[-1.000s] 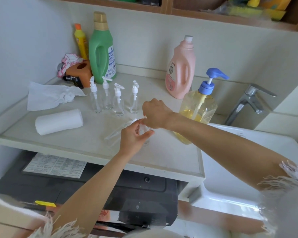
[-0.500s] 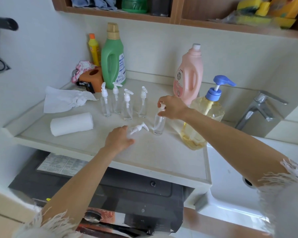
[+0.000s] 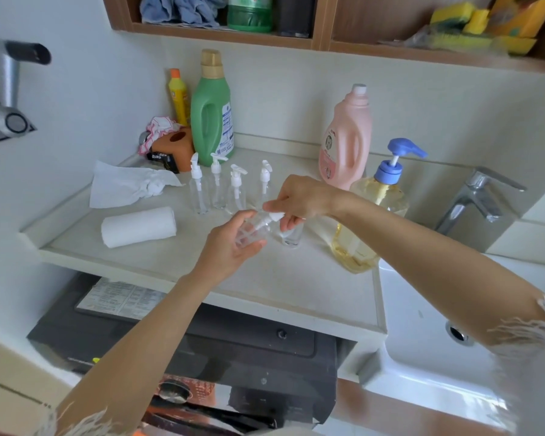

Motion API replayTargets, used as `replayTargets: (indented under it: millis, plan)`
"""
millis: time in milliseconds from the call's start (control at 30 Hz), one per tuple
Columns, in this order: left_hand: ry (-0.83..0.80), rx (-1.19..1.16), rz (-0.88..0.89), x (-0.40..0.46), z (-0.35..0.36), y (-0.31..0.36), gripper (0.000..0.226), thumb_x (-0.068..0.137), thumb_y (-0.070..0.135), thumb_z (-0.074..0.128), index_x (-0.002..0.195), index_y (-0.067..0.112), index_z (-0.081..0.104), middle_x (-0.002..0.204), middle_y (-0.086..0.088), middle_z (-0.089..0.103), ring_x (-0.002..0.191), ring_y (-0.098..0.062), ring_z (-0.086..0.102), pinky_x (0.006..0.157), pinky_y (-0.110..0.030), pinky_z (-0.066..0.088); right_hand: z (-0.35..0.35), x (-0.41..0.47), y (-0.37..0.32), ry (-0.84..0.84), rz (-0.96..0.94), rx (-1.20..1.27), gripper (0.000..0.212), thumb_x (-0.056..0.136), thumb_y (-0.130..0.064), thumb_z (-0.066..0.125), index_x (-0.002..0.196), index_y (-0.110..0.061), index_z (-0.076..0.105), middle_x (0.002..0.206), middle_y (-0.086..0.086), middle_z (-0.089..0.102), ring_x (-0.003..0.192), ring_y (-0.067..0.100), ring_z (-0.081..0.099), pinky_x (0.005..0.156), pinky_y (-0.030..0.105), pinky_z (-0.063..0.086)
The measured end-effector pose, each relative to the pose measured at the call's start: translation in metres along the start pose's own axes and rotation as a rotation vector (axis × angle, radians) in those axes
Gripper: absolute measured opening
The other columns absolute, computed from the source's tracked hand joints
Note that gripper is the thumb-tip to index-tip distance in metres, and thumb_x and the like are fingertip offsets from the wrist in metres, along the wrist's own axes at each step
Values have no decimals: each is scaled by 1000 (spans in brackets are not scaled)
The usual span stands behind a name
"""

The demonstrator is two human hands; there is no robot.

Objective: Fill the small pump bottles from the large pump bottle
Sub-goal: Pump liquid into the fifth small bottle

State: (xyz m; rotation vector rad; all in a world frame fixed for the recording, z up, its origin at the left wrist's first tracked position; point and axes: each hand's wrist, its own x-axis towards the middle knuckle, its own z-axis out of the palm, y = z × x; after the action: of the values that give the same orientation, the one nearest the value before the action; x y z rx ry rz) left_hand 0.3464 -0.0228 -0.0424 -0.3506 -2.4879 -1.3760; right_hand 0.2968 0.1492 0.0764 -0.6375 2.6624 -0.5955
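a small clear bottle [image 3: 253, 231] is gripped by the left hand [image 3: 230, 247] above the counter [image 3: 265, 287]; its white pump head [image 3: 269, 218] is pinched by the right hand [image 3: 299, 199]. large pump bottle [image 3: 372, 212] stands just right. risk judged: the open bottle [image 3: 291, 236] beside could be toppled by a knuckle, or the slippery plastic dropped.

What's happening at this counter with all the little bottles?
A person is working on small clear pump bottles beside a sink. The left hand holds one small bottle just above the counter, while the right hand pinches its white pump top. Another small bottle stands just behind it, and four more wait in a row with their pumps on. The large bottle of yellow liquid stands untouched by the sink.
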Motion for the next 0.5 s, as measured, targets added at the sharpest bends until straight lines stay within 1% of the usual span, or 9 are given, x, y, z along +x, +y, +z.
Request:
replayTargets:
  millis: [100,167,200,233,300,333,367,433,500]
  plan:
    - [-32,-36,-15,-3,1,-2,51,81,30,73,127,19,53,104,2,67,93,-3,65,80,-13,51,1,-6,5,70,-96,-122,23,87,-35,68,97,-15,74,89,-6,72,88,8,65,79,20,47]
    - [-58,-97,-37,-6,4,-2,52,82,29,72,129,19,52,104,1,67,94,3,64,81,-13,51,1,-10,6,125,-184,-205,27,82,-29,74,107,-20,73,101,-4,70,94,9,59,80,18,42]
    - [-62,-116,-43,-7,6,-1,52,82,27,71,130,18,51,103,1,66,93,6,63,80,-11,50,3,-11,6,128,-188,-223,28,83,-32,73,109,-21,72,104,-3,70,97,10,59,82,19,43]
    - [-64,-126,-43,-8,7,-1,52,83,25,71,130,17,51,102,2,66,92,8,63,78,-9,48,4,-12,5,117,-160,-235,30,87,-39,67,109,-19,72,106,-2,70,100,13,60,86,22,44]
    - [-68,-119,-32,-7,9,1,51,83,25,72,129,16,51,101,2,66,88,8,63,75,-7,47,3,-14,6,39,-34,-207,50,94,-55,46,107,-12,69,97,1,73,102,19,62,92,31,46]
    - [-74,-112,-28,-6,8,1,51,83,26,72,129,16,52,101,3,67,87,7,64,74,-7,47,3,-15,8,6,-8,-171,51,97,-54,41,105,-11,68,90,1,74,100,20,63,93,34,46]
    - [-81,-113,-29,-6,8,1,51,82,27,73,128,17,53,100,4,67,86,7,64,74,-8,47,2,-15,11,5,-34,-145,42,98,-48,44,103,-13,67,87,-1,74,100,19,63,93,34,47]
    - [-91,-113,-30,-6,6,0,49,80,31,73,124,21,54,97,5,67,85,3,65,74,-13,50,0,-14,17,46,-103,-147,16,92,-36,59,100,-23,64,93,-7,69,104,15,61,90,29,46]
    - [-108,-73,-23,-6,5,-1,46,78,35,73,119,30,53,97,2,67,85,-8,67,76,-25,55,-1,-18,19,16,-91,-169,20,90,-44,60,100,-26,62,92,-11,68,102,10,59,83,25,43]
